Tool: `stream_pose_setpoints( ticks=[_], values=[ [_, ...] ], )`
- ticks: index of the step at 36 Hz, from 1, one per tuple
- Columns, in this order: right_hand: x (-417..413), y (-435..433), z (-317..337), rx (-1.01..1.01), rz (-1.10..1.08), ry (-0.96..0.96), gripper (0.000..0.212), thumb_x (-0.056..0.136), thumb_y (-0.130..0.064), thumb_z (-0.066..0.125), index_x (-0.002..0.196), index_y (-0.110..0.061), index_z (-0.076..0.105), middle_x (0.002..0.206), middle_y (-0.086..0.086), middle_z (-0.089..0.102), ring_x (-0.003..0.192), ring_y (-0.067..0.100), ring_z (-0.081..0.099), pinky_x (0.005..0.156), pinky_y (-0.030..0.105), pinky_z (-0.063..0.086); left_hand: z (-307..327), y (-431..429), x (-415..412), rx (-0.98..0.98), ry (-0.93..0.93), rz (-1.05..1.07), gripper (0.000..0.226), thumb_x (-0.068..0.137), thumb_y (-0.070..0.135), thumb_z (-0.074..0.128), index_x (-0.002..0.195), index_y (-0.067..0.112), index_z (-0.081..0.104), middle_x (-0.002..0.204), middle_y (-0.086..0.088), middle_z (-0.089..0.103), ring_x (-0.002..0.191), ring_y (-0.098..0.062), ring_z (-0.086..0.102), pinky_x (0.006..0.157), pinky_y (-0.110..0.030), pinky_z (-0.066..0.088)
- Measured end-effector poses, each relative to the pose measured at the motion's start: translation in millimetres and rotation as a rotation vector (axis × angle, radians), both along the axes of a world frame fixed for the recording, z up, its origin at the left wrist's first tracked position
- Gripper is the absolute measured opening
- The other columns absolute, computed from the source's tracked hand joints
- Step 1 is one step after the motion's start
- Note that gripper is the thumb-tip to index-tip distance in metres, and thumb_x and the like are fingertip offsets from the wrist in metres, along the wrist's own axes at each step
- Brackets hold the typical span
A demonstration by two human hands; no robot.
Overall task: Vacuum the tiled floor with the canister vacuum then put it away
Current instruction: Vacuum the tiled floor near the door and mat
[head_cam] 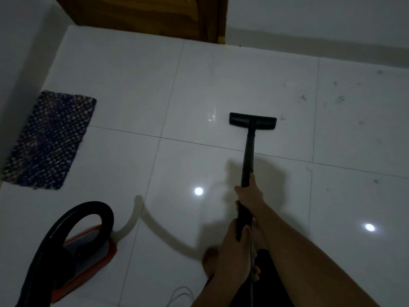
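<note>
Hands wrap the black wand (247,160): we see our right hand (249,196) clenched around it higher up, our left hand (234,247) closed on it lower, nearer us. At twelve o'clock from the hands the floor head (253,121) lies flat on the white tiled floor (132,85). Dust specks (340,99) lie at two o'clock from the head. The red canister vacuum (88,251) sits at eight o'clock, its black hose (73,216) arching over it. A dark woven mat (49,139) lies at ten o'clock by the wall, well apart from the wooden door (141,14) at twelve.
</note>
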State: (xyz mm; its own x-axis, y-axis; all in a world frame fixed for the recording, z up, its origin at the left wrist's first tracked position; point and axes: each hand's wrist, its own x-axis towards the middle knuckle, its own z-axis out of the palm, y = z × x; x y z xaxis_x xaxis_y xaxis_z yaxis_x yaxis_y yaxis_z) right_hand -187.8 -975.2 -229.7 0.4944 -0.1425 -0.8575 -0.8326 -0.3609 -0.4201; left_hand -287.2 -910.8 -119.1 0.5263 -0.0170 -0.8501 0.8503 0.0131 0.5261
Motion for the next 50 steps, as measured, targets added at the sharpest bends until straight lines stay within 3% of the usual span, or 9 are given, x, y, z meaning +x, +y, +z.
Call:
stream_pose_setpoints(
  ticks=[11, 18, 20, 22, 25, 28, 32, 44, 50],
  values=[
    [21.9, -76.5, -13.2, -0.033, -0.072, 0.012, 0.079, 0.095, -0.016, 0.050, 0.152, -0.037, -0.001, 0.115, 0.024, 0.060, 0.052, 0.018, 0.054, 0.036, 0.022, 0.042, -9.1, -60.4, 26.4, 0.019, -0.008, -0.161, 0.028, 0.101, 0.034, 0.031, 0.125, 0.030, 0.045, 0.063, 0.000, 0.053, 0.028, -0.005, 0.044, 0.033, -0.013, 0.036],
    [55.7, -115.3, -27.1, 0.001, -0.126, 0.009, 0.080, 0.095, -0.015, 0.050, 0.151, -0.040, 0.000, 0.114, 0.024, 0.060, 0.052, 0.017, 0.054, 0.037, 0.022, 0.042, -24.1, -101.9, 57.0, -0.011, -0.001, -0.099, 0.030, 0.100, 0.033, 0.036, 0.130, 0.034, 0.041, 0.062, -0.002, 0.054, 0.030, -0.009, 0.044, 0.033, -0.021, 0.041],
    [67.4, -126.9, -28.4, 0.004, -0.117, 0.009, 0.080, 0.095, -0.015, 0.050, 0.152, -0.039, -0.001, 0.114, 0.022, 0.059, 0.053, 0.017, 0.053, 0.037, 0.021, 0.042, -24.7, -114.0, 68.7, -0.019, -0.008, -0.093, 0.024, 0.100, 0.033, 0.036, 0.123, 0.036, 0.043, 0.063, -0.001, 0.054, 0.031, -0.010, 0.045, 0.033, -0.021, 0.041],
    [80.3, -139.4, -27.2, 0.010, -0.110, 0.015, 0.080, 0.095, -0.015, 0.050, 0.152, -0.038, 0.000, 0.115, 0.022, 0.059, 0.054, 0.017, 0.053, 0.036, 0.020, 0.041, -21.7, -127.3, 81.4, -0.030, -0.011, -0.089, 0.014, 0.100, 0.033, 0.035, 0.102, 0.042, 0.045, 0.062, 0.000, 0.054, 0.032, -0.011, 0.044, 0.033, -0.021, 0.041],
    [102.4, -160.3, -24.9, 0.023, -0.101, 0.016, 0.079, 0.095, -0.014, 0.050, 0.152, -0.039, 0.001, 0.118, 0.022, 0.057, 0.055, 0.018, 0.052, 0.033, 0.017, 0.040, -20.1, -149.1, 102.4, -0.029, -0.025, -0.090, 0.024, 0.100, 0.034, 0.036, 0.081, 0.046, 0.044, 0.065, -0.006, 0.053, 0.033, -0.012, 0.043, 0.034, -0.020, 0.041],
    [125.8, -180.8, -25.7, 0.033, -0.089, 0.019, 0.079, 0.096, -0.014, 0.050, 0.151, -0.040, -0.001, 0.119, 0.022, 0.057, 0.055, 0.018, 0.053, 0.036, 0.020, 0.042, -26.0, -171.3, 121.6, -0.041, -0.019, -0.050, 0.013, 0.100, 0.033, 0.037, 0.100, 0.040, 0.048, 0.066, -0.008, 0.053, 0.031, -0.011, 0.045, 0.034, -0.020, 0.041],
    [154.7, -203.7, -31.1, 0.046, -0.081, 0.009, 0.081, 0.095, -0.014, 0.051, 0.151, -0.041, -0.001, 0.122, 0.022, 0.055, 0.058, 0.018, 0.053, 0.041, 0.024, 0.044, -38.5, -197.1, 145.9, -0.030, -0.027, -0.035, 0.027, 0.100, 0.033, 0.036, 0.125, 0.031, 0.043, 0.065, -0.007, 0.053, 0.033, -0.010, 0.047, 0.035, -0.021, 0.042],
    [223.6, -242.0, -40.4, 0.050, -0.051, -0.022, 0.081, 0.095, -0.013, 0.050, 0.152, -0.038, -0.001, 0.113, 0.018, 0.055, 0.057, 0.016, 0.053, 0.039, 0.021, 0.043, -51.5, -236.9, 210.7, 0.002, -0.050, -0.029, 0.030, 0.100, 0.031, 0.036, 0.128, 0.025, 0.046, 0.066, -0.006, 0.054, 0.032, -0.005, 0.049, 0.035, -0.017, 0.042],
    [252.4, -255.5, -41.8, 0.047, -0.070, -0.043, 0.080, 0.094, -0.013, 0.050, 0.152, -0.038, 0.001, 0.122, 0.022, 0.056, 0.056, 0.017, 0.054, 0.044, 0.024, 0.045, -56.9, -253.5, 238.9, 0.007, -0.012, -0.005, 0.029, 0.099, 0.035, 0.037, 0.124, 0.026, 0.047, 0.067, -0.005, 0.055, 0.035, -0.010, 0.050, 0.036, -0.021, 0.044]
  ],
)
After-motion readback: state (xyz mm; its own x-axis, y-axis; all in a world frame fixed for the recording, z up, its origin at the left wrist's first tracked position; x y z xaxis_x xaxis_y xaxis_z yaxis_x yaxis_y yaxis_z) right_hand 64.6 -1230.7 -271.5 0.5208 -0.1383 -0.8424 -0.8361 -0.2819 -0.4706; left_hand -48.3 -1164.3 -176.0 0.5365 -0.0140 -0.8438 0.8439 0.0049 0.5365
